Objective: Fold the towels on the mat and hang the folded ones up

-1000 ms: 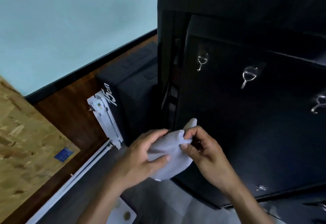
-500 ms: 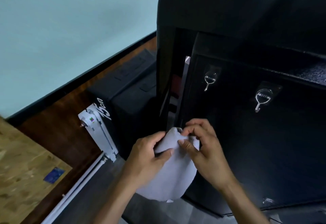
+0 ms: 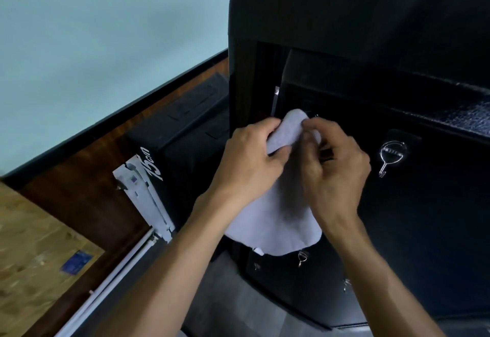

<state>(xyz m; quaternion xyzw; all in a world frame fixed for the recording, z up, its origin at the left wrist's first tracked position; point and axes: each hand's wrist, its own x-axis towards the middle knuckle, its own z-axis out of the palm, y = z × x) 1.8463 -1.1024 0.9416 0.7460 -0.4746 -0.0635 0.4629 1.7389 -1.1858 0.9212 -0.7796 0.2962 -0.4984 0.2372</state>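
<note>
Hanging lengthwise downward, towel (image 3: 275, 220), both hands pinching top, apparently

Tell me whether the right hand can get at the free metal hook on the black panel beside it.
Probably yes. The hook hangs bare on the black panel, just right of the right hand, with nothing between them. But that hand, like the left hand, is gripping the grey towel, so it would have to let go first.

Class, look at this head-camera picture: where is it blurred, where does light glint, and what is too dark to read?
Head view: the right hand and its forearm are smeared by motion blur; the metal hook glints bright; the black board is so dark that its surface detail is lost; the pale towel stands out clearly; straight edges bow from the wide lens.
</note>
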